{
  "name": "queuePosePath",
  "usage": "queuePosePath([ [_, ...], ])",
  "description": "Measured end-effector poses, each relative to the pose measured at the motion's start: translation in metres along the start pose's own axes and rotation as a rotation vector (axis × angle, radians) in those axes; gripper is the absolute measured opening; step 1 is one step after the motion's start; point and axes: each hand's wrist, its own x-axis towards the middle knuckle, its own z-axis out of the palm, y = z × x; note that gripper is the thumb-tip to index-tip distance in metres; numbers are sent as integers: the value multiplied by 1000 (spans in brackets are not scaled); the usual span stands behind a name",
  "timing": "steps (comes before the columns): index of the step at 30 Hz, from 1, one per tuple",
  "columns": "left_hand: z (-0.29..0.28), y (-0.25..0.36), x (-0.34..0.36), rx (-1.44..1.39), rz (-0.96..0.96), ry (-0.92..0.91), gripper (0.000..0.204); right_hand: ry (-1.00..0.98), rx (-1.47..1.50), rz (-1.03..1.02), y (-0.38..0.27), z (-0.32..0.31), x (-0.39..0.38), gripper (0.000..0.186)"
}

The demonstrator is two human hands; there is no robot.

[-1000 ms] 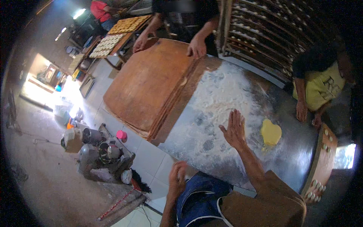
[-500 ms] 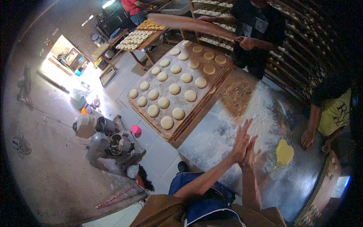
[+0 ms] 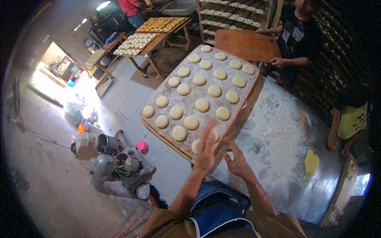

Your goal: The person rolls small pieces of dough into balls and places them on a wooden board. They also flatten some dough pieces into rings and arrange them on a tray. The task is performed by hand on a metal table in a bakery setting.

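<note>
the wooden board (image 3: 206, 95) of dough rounds (image 3: 202, 104) lies on the floured table (image 3: 278, 131), its near end at both hands. left hand (image 3: 206, 146) and right hand (image 3: 237, 160) are open, grasping nothing. it looks stiff and heavy, the rounds soft and loose; best gripped by its edges, kept level.

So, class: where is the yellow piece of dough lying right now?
In the head view the yellow piece of dough lies on the right of the floured table, apart from the board of dough rounds, beyond the person's right hand.

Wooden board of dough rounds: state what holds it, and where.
Both hands meet the wooden board at its near corner: left hand open against the edge, right hand beside it. Whether either truly grips cannot be told.
</note>
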Motion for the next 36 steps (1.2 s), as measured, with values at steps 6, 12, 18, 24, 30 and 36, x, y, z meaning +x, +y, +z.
queuePosePath([
  [6, -127, -20, 42, 1012, -12, 66, 33, 15, -869, -229, -53, 88, 52, 63],
  [12, -152, -29, 60, 1065, -110, -303, 31, 49, -660, 169, -54, 108, 67, 50],
  [18, -148, -2, 64, 770, -167, -497, 29, 179, -153, 216, -40, 100, 40, 37],
  [24, -72, 4, 54, 529, -52, -670, 28, 500, 660, 349, -15, 56, -36, 32],
  [30, 99, -59, 15, 260, -34, -851, 35, 658, -50, 381, 35, -43, -123, 35],
  [36, 201, -129, -17, 606, 317, -871, 37, 617, -737, 720, 91, -140, -165, 48],
])
